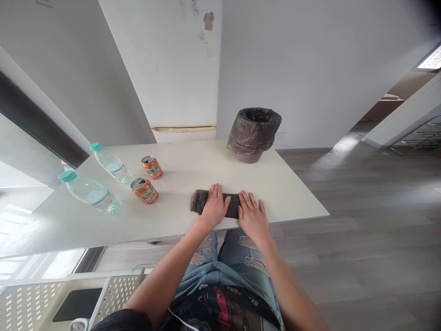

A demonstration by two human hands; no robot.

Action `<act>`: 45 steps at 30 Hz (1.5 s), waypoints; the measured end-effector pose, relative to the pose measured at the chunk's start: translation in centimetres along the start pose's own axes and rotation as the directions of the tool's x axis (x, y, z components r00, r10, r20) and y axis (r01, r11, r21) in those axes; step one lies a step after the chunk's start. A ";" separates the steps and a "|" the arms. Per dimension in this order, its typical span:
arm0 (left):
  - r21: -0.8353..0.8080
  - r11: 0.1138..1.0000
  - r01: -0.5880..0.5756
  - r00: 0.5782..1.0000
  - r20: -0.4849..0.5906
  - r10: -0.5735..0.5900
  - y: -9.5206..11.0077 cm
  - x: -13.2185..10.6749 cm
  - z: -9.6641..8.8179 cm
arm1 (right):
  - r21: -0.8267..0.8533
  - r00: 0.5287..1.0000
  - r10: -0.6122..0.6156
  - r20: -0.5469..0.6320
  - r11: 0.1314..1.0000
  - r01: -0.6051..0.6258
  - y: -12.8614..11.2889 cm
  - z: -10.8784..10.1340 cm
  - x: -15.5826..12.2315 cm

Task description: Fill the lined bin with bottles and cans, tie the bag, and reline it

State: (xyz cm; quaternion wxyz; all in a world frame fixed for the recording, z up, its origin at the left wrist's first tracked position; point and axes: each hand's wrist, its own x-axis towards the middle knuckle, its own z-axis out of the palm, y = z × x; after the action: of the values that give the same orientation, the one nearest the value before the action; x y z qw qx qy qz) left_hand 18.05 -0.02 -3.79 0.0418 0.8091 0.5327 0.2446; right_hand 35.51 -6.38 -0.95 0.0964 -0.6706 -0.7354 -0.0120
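Observation:
A folded dark plastic garbage bag (232, 207) lies flat near the front edge of the white table. My left hand (215, 205) rests on its left half, fingers stretched out and palm down. On its right end lies my right hand (253, 216), also flat with the fingers spread. The bag's crumpled left end (198, 201) sticks out past my left hand. Beyond my hands stands a small trash bin (248, 157), its rim covered by a dark bag liner (250, 135).
Two orange soda cans (152, 167) stand to the left on the table (193, 161). Further left are two clear plastic bottles (92, 193) with teal caps. A white perforated basket (117, 294) sits at lower left. A wall (310, 69) rises behind the table.

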 end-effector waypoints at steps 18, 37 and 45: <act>0.058 0.995 0.085 0.994 0.068 -0.089 -6.2 -1.4 -3.7 | 0.039 1.000 -0.001 0.027 0.999 0.000 0.4 0.7 0.1; 0.037 0.998 -0.041 0.998 -0.050 0.043 -0.8 -7.3 -8.4 | 0.599 0.800 0.233 -0.553 0.779 0.188 2.7 0.7 -1.9; 0.088 0.995 0.044 0.999 0.012 -0.046 -2.2 -6.8 -8.1 | 0.295 0.886 -0.206 -0.414 0.891 0.345 -0.2 -0.6 -4.8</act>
State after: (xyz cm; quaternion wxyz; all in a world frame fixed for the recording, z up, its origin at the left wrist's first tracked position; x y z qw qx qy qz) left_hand 10.50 -6.62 0.20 0.0156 0.7996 0.5607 0.2143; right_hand 35.83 -11.22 -1.14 0.3524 -0.5134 -0.7822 -0.0177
